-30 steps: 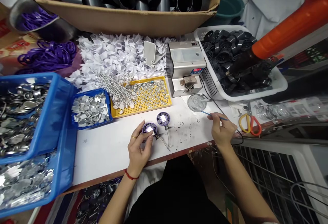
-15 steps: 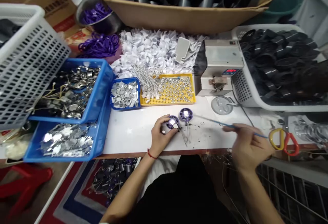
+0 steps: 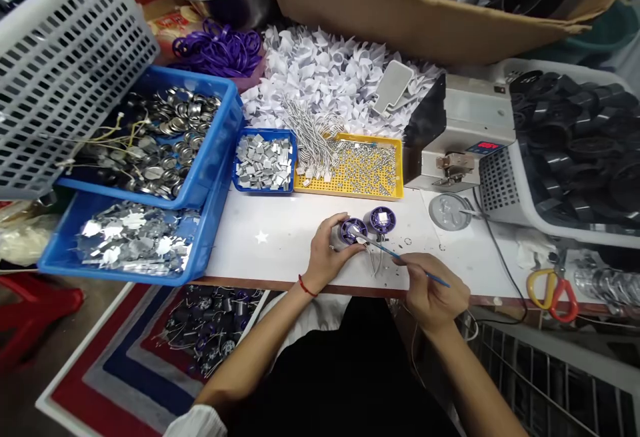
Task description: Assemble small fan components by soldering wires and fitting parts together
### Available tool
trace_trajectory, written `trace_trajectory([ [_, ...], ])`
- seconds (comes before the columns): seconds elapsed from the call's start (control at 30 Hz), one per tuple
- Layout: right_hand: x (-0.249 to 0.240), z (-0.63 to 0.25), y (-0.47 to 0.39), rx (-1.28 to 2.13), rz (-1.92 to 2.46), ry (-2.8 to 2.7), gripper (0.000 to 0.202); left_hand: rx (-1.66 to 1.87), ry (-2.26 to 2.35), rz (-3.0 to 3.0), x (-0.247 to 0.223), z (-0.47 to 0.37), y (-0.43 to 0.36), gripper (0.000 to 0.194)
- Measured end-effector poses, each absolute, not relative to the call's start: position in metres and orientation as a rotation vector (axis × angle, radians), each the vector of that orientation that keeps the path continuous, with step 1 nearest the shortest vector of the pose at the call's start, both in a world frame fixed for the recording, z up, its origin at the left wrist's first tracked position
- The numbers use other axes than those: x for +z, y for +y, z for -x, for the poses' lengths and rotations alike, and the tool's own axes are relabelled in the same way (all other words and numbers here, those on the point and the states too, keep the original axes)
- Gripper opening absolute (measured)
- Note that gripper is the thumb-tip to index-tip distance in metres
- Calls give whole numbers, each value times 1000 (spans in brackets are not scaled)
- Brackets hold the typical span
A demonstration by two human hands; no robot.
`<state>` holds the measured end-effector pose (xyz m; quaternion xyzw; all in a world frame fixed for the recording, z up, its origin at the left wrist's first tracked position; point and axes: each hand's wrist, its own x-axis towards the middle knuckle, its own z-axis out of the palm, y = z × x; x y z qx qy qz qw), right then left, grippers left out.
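My left hand (image 3: 327,250) is closed around a round purple plastic part (image 3: 353,229) at the front of the white table. In my right hand (image 3: 434,290) is a thin blue-handled brush (image 3: 387,251), held like a pen. Its tip reaches onto the middle of the purple part, where a small whitish piece lies. A second purple part (image 3: 383,220), with a bright square plate in its centre, stands just to the right, not touched by a hand. Thin wires (image 3: 374,260) hang down between the two parts onto the tabletop.
Behind are a small blue tray (image 3: 265,188) of metal plates and a yellow tray (image 3: 350,190) with wires and small metal bits. To the right stand a metal machine (image 3: 465,117), a round grey dish (image 3: 451,212) and scissors (image 3: 553,290). Blue bins (image 3: 213,177) sit left.
My right hand has swung left from beside the scissors, bringing the brush tip onto the purple part. My left hand keeps hold of that part. The camera view has shifted and tilted.
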<state>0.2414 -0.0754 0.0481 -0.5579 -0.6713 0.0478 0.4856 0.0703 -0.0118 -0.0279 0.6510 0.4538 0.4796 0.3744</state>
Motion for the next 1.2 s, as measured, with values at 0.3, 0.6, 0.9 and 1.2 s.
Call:
trace_trajectory([
  [0.3, 99, -239, -49, 189, 1322, -2043, 11, 1266, 1126, -1674, -32, -72, -12, 64],
  [0.6, 121, -237, 8, 202, 1299, -2468, 30, 1246, 1154, -1671, -32, -74, -14, 64],
  [0.9, 130, -222, 20, 206, 1567, -2591, 33, 1252, 1145, -1685, -32, -75, -14, 66],
  [1.2, 122, -213, 32, 237, 1536, -2438, 33, 1262, 1126, -1696, -32, -75, -16, 68],
])
